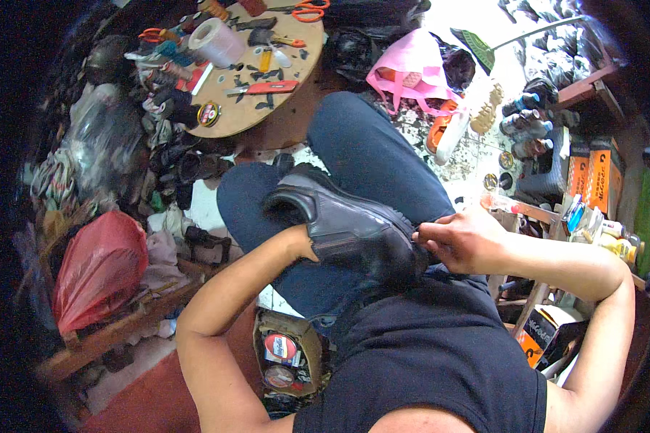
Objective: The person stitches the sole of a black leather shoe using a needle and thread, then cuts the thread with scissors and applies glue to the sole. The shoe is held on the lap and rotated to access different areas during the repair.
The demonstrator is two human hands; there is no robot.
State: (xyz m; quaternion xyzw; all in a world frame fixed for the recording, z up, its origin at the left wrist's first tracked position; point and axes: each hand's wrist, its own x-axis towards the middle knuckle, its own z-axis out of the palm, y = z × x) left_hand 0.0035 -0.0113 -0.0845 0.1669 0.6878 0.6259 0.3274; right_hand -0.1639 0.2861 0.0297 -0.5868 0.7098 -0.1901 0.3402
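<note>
From the head view, sat with knees bent and apart, in dark blue cloth trousers and a black fabric top. Held a black leather shoe with a thick ridged sole over the lap, tipped on its side — heel toward the upper left, toe toward the lower right near the belly, sole turned away from the body.

Brought the left arm in from the lower left, elbow bent outward, forearm slanting up and rightward, and set the left hand at the shoe's opening end, almost wholly hidden by the shoe. Could not tell how tightly closed, nor whether inside or behind.

Swung the right elbow wide, ran the forearm back leftward almost level, and placed the right hand by the sole's edge near the toe — back of the hand upward, fingers curled and bunched toward the thumb. Could not tell from here whether gripping the edge or anything thin.

Had a round pale wooden table ahead on the left, with a red-handled knife on top; a pink cloth bag ahead on the right.
</note>
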